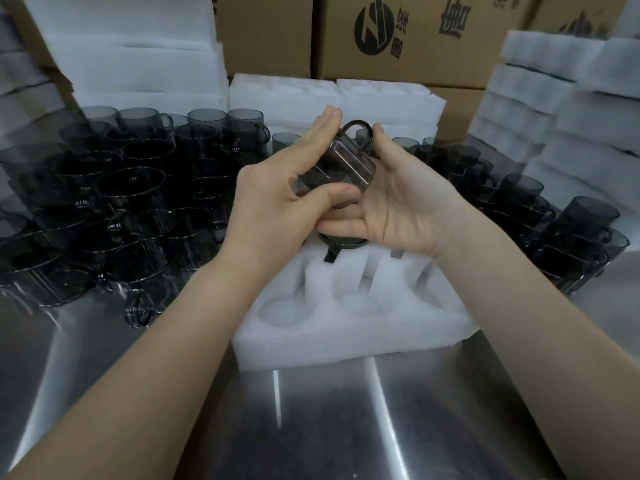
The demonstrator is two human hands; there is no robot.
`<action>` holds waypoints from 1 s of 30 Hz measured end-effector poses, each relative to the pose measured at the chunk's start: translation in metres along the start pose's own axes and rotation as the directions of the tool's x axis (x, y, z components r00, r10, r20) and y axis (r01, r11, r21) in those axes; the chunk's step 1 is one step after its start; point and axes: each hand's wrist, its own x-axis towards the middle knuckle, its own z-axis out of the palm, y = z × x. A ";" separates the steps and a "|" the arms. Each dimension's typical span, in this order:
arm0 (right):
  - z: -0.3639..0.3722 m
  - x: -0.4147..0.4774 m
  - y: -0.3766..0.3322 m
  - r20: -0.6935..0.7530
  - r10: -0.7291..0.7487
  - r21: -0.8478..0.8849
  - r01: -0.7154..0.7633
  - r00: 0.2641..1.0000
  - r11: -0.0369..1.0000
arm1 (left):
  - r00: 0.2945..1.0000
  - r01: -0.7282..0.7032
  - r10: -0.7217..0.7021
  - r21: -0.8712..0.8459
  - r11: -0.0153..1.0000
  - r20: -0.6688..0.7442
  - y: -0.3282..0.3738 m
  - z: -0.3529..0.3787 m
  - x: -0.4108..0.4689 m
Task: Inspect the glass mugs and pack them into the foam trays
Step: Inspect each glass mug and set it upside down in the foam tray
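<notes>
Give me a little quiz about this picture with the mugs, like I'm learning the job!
1. True or false: the left hand and right hand both hold one mug.
2. The tray under the hands is made of: A foam, B wood, C metal.
3. Fill in: at the back stand cardboard ____.
Key: 1 true; 2 A; 3 boxes.

We see smoky, glossy glass in the mug (341, 164), matt white foam in the tray (349, 327), brushed shiny metal on the desk (311, 427), and plain brown cardboard in the boxes (398, 36) at twelve o'clock.
</notes>
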 end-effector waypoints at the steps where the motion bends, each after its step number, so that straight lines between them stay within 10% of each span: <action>1: 0.002 -0.001 0.000 -0.009 -0.001 0.018 0.001 1.000 1.000 | 1.000 0.003 -0.003 -0.013 1.000 0.001 0.000 0.000 0.000; 9: 0.009 0.000 0.002 -0.201 -0.098 0.086 0.117 0.975 0.989 | 0.992 0.003 -0.001 0.012 1.000 -0.123 -0.007 -0.003 0.005; 18: -0.004 -0.010 -0.014 -0.241 -0.252 -0.213 0.202 0.937 0.956 | 0.979 0.084 -0.083 -0.004 0.996 -0.184 -0.007 -0.002 0.005; 23: -0.016 -0.034 -0.040 -0.233 -0.436 -0.821 0.065 0.869 0.567 | 0.973 0.194 -0.179 0.096 0.976 -0.145 -0.011 -0.002 0.007; 30: -0.012 -0.044 -0.031 -0.256 -0.328 -0.961 -0.204 0.909 0.184 | 0.965 0.261 -0.252 0.222 0.939 -0.070 -0.017 -0.001 0.010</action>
